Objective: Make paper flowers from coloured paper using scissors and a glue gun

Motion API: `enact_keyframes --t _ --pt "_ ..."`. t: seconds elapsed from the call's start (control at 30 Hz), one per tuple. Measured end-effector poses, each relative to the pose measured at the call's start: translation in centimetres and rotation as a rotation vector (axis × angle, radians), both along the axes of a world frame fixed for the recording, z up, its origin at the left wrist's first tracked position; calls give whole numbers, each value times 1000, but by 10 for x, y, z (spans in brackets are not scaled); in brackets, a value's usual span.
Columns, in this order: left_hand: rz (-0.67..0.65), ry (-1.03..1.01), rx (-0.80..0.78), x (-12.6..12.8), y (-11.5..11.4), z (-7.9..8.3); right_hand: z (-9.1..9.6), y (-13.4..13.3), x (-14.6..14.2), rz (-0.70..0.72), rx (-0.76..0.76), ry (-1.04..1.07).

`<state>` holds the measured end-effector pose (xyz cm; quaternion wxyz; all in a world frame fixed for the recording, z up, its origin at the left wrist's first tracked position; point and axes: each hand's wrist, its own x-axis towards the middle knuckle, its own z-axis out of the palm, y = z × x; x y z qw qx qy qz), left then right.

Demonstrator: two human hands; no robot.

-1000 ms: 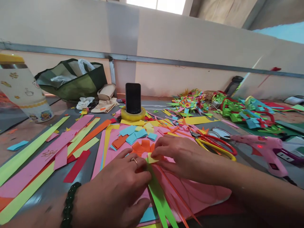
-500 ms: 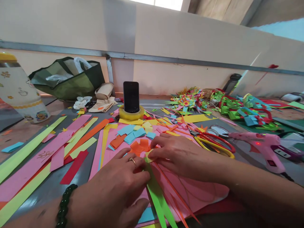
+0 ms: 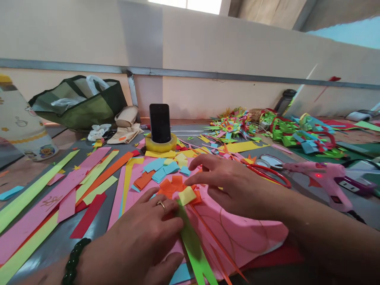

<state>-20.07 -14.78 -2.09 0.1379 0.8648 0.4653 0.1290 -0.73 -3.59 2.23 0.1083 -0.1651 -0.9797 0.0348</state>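
The yellow paper square (image 3: 187, 195), lying mid-frame on the orange pieces (image 3: 172, 184) above the green strip (image 3: 194, 247), has been released by the right hand (image 3: 234, 186), now raised with an empty, spread grip, while the strip is pressed flat under the open left hand (image 3: 139, 243), so the square appears placed.

- pink paper strip (image 3: 50, 200): brown handwritten marks, too blurred to read.
- printed bottle (image 3: 23, 130): small cartoon figures, no legible words.
- elsewhere: no readable text, brand or number.
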Motion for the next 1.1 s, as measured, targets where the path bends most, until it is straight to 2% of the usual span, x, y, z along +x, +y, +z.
enact_keyframes --t 0.2,0.43,0.67,0.93,1.1 --pt "6 -9 21 1 1 1 -10 1 -3 143 114 -89" --pt "2 11 -5 1 1 4 -22 0 -9 152 120 -134" --pt "-10 -42 77 1 0 3 -23 -3 -15 168 77 -168" --pt "-14 -23 82 -2 -1 0 -18 1 -11 176 96 -78" --pt "-15 -31 78 -2 -1 0 -24 5 -12 199 114 -107"
